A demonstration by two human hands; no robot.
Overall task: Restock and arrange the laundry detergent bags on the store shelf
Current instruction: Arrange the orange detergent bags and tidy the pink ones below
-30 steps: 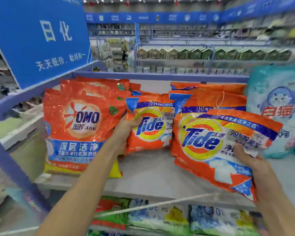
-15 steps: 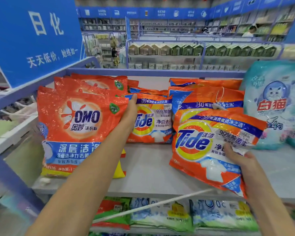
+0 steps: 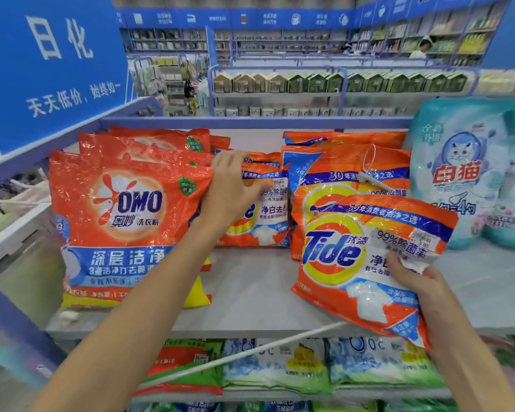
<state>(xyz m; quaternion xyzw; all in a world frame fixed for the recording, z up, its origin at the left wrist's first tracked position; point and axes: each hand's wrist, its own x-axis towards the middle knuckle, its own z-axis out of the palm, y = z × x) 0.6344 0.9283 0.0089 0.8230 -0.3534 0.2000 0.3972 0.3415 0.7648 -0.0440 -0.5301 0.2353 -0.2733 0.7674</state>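
Observation:
On the grey shelf (image 3: pixel 250 292), my left hand (image 3: pixel 232 188) grips the top left of a small orange Tide bag (image 3: pixel 269 215) that stands upright at the middle back, thumb on its front. To its left stands a row of orange OMO bags (image 3: pixel 125 209), touching my wrist. My right hand (image 3: pixel 419 286) holds another orange Tide bag (image 3: pixel 348 257) by its lower right, thumb on the front; the bag is tilted above the shelf's front right. Larger Tide bags (image 3: pixel 351 171) stand behind it.
Pale blue bags with a white cat (image 3: pixel 458 179) stand at the right end of the shelf. A blue sign (image 3: pixel 42 55) hangs at the upper left. Green and blue bags (image 3: pixel 280 367) fill the lower shelf, crossed by a white rod (image 3: pixel 250 352). Bare shelf lies between the bags in front.
My left hand pushed the small Tide bag back upright and slid from its left edge up to its top. The bag in my right hand stayed tilted at the front right.

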